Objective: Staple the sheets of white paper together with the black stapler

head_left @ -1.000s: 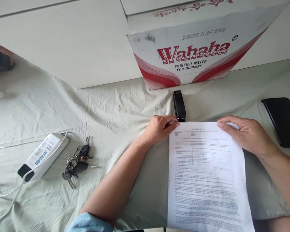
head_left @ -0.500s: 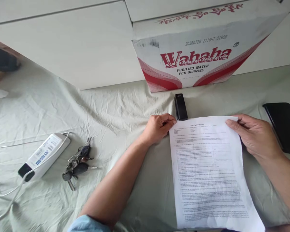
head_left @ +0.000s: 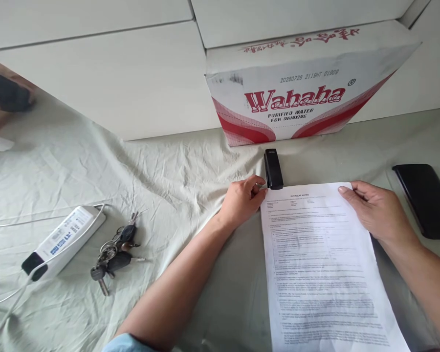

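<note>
A printed sheet of paper (head_left: 315, 264) headed "Overleaf Notes" lies in front of me, its lower part curving toward me. My left hand (head_left: 244, 198) is closed at the sheet's upper left corner, thumb on the edge and fingers curled. Just beyond that corner stands a black stapler (head_left: 274, 168), close to my left fingertips; whether they touch is unclear. My right hand (head_left: 381, 208) pinches the upper right corner, thumb on top and the other fingers underneath, mostly hidden.
A Wahaha water carton (head_left: 297, 102) stands against white drawers (head_left: 95, 83) at the back. Black phone-like object (head_left: 427, 200) lies right. On the left are a bunch of keys (head_left: 115, 252) and a white power strip (head_left: 64, 242) with a cable, on a wrinkled green cloth (head_left: 161, 171).
The view has tilted up slightly, so things sit lower in it. My left fingers have lifted a little toward the stapler. My right hand keeps its pinch on the sheet.
</note>
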`<action>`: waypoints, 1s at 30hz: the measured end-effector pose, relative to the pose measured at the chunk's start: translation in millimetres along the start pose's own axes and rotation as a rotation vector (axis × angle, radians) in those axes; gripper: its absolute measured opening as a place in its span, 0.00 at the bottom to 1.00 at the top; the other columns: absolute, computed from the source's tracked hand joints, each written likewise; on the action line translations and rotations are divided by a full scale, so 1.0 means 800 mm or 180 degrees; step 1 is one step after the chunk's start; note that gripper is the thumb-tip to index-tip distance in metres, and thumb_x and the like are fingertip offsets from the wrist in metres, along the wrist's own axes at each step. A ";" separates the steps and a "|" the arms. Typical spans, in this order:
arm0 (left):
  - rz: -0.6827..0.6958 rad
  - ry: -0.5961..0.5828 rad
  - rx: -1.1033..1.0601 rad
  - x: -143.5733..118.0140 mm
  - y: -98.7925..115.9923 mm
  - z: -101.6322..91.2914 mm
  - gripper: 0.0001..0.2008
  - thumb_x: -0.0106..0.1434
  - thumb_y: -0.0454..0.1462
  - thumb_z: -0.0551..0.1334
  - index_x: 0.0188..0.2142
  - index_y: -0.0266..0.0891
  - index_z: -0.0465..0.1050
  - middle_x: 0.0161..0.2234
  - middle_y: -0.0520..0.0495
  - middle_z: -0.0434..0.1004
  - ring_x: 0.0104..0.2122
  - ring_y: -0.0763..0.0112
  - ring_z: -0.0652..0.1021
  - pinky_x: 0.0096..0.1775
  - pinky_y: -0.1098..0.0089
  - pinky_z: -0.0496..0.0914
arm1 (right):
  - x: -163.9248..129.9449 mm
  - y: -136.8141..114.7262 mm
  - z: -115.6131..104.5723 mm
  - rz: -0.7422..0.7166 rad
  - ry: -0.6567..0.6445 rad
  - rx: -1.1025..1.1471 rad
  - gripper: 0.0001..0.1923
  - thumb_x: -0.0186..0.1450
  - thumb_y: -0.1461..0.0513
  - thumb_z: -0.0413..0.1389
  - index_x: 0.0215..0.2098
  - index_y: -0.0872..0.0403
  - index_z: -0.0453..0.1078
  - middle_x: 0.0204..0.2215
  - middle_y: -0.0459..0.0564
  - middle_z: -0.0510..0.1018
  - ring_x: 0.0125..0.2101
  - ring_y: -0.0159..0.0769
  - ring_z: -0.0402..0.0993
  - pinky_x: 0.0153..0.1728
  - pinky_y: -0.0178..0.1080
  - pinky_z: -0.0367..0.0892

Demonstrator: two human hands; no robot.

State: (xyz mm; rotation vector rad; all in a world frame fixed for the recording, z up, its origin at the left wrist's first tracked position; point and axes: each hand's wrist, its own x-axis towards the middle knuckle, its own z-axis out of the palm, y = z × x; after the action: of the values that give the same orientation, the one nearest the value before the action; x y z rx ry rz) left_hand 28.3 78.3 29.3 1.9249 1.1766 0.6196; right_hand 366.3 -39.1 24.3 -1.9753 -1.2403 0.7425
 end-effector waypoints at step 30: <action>0.0855 0.0236 0.0678 -0.008 -0.031 0.013 0.39 0.70 0.20 0.56 0.68 0.55 0.89 0.50 0.46 0.81 0.41 0.73 0.80 0.43 0.73 0.78 | 0.004 -0.024 0.002 0.0035 0.0459 0.0010 0.24 0.65 0.39 0.70 0.37 0.51 0.85 0.25 0.45 0.80 0.27 0.35 0.68 0.31 0.39 0.62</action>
State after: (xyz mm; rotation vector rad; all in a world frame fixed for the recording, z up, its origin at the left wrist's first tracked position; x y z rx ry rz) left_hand 20.5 74.9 3.3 2.2823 1.0728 0.7367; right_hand 356.0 -29.4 38.3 -1.9970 -1.1431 0.5955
